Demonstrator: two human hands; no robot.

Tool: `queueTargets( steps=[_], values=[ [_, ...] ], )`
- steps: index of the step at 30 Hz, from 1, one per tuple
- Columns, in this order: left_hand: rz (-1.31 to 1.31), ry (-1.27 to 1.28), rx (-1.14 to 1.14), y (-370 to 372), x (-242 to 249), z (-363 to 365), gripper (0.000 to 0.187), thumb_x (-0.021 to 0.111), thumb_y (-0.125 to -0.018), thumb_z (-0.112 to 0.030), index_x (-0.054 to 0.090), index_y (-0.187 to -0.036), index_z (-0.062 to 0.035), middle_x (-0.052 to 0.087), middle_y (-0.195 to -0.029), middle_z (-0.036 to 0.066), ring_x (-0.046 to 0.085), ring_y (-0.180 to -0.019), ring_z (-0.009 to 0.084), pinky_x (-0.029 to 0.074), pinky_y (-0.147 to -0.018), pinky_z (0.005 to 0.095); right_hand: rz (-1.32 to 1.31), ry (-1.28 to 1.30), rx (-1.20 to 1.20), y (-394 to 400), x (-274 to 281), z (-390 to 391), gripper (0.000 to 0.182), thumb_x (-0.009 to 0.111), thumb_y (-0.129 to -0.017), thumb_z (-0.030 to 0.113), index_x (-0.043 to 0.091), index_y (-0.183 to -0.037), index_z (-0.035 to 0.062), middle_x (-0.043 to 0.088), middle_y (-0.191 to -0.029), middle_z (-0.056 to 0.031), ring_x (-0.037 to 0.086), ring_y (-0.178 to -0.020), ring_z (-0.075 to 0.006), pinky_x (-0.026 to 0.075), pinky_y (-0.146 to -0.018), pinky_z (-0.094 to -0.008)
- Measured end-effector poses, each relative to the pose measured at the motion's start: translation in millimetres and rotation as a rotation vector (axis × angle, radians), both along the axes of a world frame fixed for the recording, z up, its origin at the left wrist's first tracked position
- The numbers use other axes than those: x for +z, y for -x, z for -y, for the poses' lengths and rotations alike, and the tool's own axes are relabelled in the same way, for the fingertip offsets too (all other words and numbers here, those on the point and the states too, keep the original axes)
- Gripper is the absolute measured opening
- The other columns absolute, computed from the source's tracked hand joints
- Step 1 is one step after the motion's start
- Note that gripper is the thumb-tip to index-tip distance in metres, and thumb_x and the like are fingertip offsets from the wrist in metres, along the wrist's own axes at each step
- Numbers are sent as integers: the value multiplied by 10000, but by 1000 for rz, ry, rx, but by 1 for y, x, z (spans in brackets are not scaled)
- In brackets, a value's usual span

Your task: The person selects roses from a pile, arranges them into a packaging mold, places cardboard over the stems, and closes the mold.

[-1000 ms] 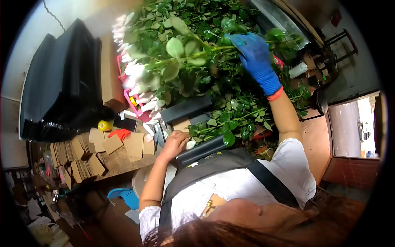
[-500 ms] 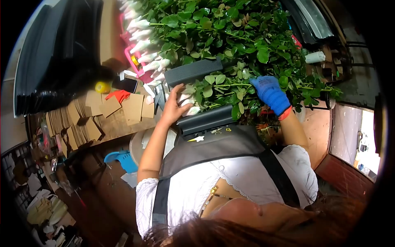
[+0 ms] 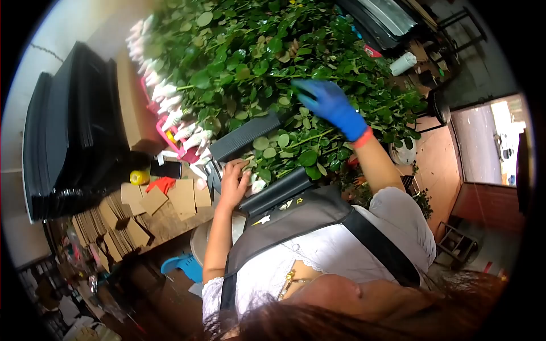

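Note:
My left hand point(image 3: 233, 183) is bare and lies with its fingers loosely extended at the end of a dark trough, against white-netted flower heads point(image 3: 257, 185). Leafy stems point(image 3: 307, 139) run to the right from there, between a ridged dark wall point(image 3: 245, 136) and a smooth black near wall point(image 3: 276, 190). Above these stems, my right hand point(image 3: 333, 108) wears a blue glove. Its fingers are stretched out and somewhat blurred, over a large heap of green leafy stems point(image 3: 239, 62). Nothing shows in its grasp.
White-netted heads point(image 3: 168, 91) line the heap's left edge beside a pink crate point(image 3: 185, 153). Cardboard pieces point(image 3: 153, 202), a yellow tape roll point(image 3: 137, 177) and a phone point(image 3: 166, 169) lie left on the table. Black sheets point(image 3: 79, 131) stand behind. A blue chair point(image 3: 182, 266) is below.
My right hand has let go of the stems in the trough and moved up and left over the heap. My left hand stays at the netted heads. The whole view has turned and shifted.

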State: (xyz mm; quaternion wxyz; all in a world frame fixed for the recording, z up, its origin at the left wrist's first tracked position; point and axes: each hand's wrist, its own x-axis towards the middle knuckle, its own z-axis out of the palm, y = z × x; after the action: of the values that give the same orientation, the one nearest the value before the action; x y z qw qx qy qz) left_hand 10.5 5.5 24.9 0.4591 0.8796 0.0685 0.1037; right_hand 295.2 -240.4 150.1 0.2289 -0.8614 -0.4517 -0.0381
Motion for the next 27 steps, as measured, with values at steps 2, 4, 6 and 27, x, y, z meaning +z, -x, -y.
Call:
queueTargets(
  steps=[2,4,6,27],
  values=[
    [30,-112,72,-5,4,5,220,688,-867,-115,704,-1073,-40,609,-1020,139,588,-994,337,478,-874,404,394,-141,-42,-11,-3,-40,493,698,-853,255,600,-1330,178,682,-1100,-133,655,-997,-318,518,-917,-412],
    [-2,-55,55,-8,7,6,215,694,-859,-99,708,-1065,-38,610,-1004,138,600,-950,334,489,-845,401,549,-58,-62,-36,-35,-65,452,709,-843,221,638,-1289,197,688,-1014,-72,634,-1010,-264,496,-956,-388],
    [20,-78,53,-6,5,4,205,700,-850,-77,714,-1050,-34,613,-988,138,618,-903,329,503,-806,381,280,-3,-149,-41,-26,-69,444,709,-845,205,644,-1284,221,690,-1041,-53,629,-1019,-263,489,-970,-406],
    [11,251,259,2,-13,12,623,782,-804,-71,514,-1365,-96,627,-1194,120,625,-1049,261,497,-920,358,-26,1144,-76,0,-82,60,265,558,-922,130,688,-1135,220,712,-984,-103,698,-913,-291,547,-718,-431]
  ],
)
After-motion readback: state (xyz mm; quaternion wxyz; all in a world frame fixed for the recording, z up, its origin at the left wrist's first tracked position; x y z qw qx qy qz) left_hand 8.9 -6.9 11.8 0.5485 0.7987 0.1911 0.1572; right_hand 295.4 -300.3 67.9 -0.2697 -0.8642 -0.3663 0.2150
